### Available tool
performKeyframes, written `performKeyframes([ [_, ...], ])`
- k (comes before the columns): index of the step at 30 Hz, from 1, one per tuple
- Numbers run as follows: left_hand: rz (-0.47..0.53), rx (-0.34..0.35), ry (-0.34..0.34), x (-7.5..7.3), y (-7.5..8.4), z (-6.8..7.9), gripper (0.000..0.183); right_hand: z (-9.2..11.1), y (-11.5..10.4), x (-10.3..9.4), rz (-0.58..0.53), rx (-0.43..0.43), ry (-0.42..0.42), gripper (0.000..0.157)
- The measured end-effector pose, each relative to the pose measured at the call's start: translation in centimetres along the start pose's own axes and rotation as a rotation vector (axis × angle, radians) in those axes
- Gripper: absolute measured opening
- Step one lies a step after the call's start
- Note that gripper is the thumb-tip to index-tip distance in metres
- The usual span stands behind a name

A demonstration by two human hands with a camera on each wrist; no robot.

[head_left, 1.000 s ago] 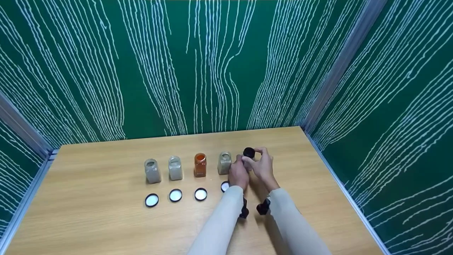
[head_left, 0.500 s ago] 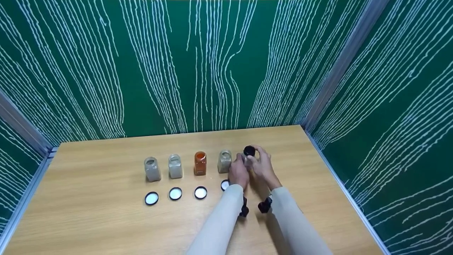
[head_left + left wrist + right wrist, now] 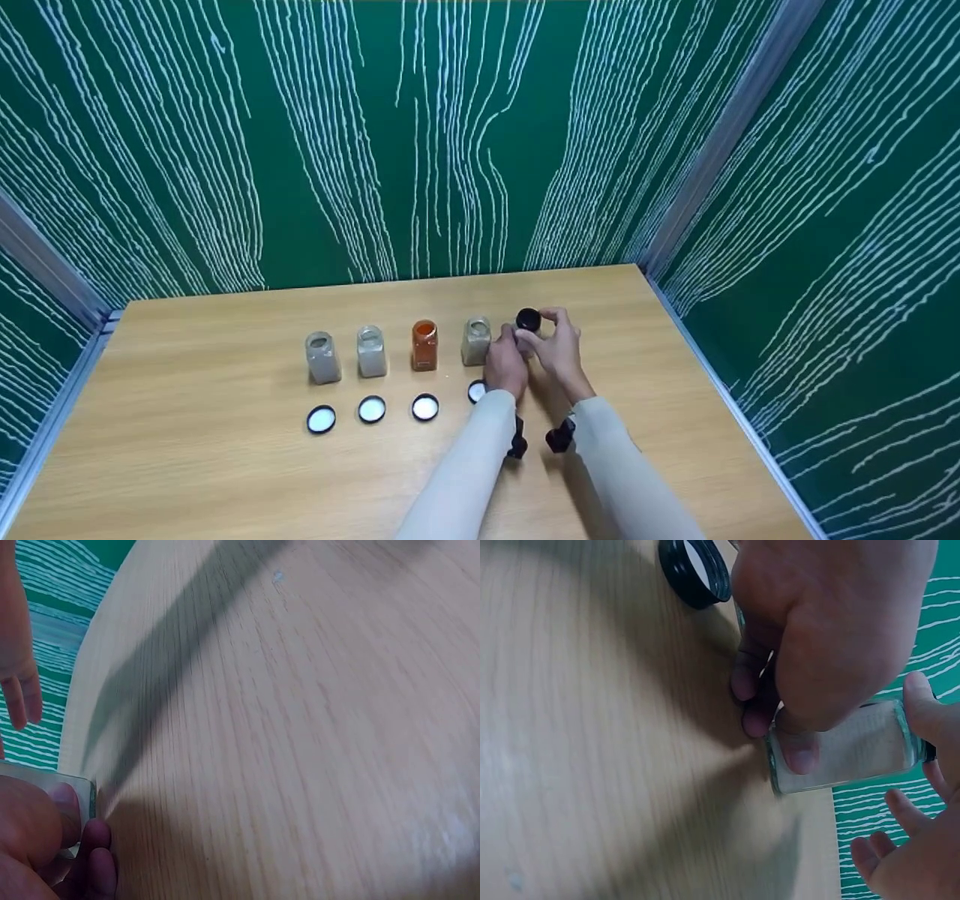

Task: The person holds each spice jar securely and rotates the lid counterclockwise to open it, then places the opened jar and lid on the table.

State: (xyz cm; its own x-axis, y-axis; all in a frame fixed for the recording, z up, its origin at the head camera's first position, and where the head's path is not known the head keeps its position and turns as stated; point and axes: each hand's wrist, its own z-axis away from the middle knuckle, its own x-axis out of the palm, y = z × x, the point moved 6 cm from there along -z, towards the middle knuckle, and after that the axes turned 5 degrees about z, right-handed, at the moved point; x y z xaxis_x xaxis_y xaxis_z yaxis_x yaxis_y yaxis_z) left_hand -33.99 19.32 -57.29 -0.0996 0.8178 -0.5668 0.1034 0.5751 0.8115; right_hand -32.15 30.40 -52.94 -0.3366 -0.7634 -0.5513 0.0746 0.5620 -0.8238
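A glass jar point(image 3: 847, 754) with pale contents stands at the right end of a row of jars. My left hand point(image 3: 505, 367) grips its lower body, fingers curled round the glass, as the left wrist view also shows. On its mouth sits a black lid point(image 3: 528, 320), pinched between thumb and forefinger of my right hand point(image 3: 559, 351). The right hand's other fingers point(image 3: 896, 814) hang apart from the glass. Just left of the left hand stands an uncapped jar point(image 3: 476, 343), and a black lid point(image 3: 477, 391) lies partly hidden by that wrist.
Farther left stand an uncapped orange jar point(image 3: 424, 349) and two uncapped pale jars, one point(image 3: 372, 356) beside the other point(image 3: 323, 364). In front of them lie upturned black lids point(image 3: 425, 407) with white linings. Green white-streaked walls point(image 3: 450, 150) border the wooden table point(image 3: 225, 465).
My right fingers have shifted slightly about the lid, lifting a little and coming back. The left hand keeps its hold on the jar. The other jars and lids stay put.
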Motion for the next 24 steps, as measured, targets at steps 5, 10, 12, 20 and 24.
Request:
performKeyframes([
  [5,0.002,-0.002,-0.005,-0.01,0.03,0.01,0.019,0.27,0.10,0.15,-0.017,-0.014,-0.026,0.042],
  [10,-0.004,0.016,-0.014,-0.01,0.12,-0.04,0.029,0.28,-0.31,0.09,-0.006,-0.096,-0.081,0.039],
  [12,-0.006,0.011,-0.024,0.06,0.08,-0.04,0.032,0.28,-0.28,0.08,0.008,-0.096,-0.100,0.039],
  [20,0.013,0.007,-0.014,0.03,-0.06,0.02,0.026,0.48,-0.30,-0.03,0.007,-0.081,-0.159,0.054],
  [24,0.030,0.005,-0.003,0.00,-0.09,0.08,0.025,0.34,-0.10,-0.09,-0.007,-0.058,-0.122,0.066],
])
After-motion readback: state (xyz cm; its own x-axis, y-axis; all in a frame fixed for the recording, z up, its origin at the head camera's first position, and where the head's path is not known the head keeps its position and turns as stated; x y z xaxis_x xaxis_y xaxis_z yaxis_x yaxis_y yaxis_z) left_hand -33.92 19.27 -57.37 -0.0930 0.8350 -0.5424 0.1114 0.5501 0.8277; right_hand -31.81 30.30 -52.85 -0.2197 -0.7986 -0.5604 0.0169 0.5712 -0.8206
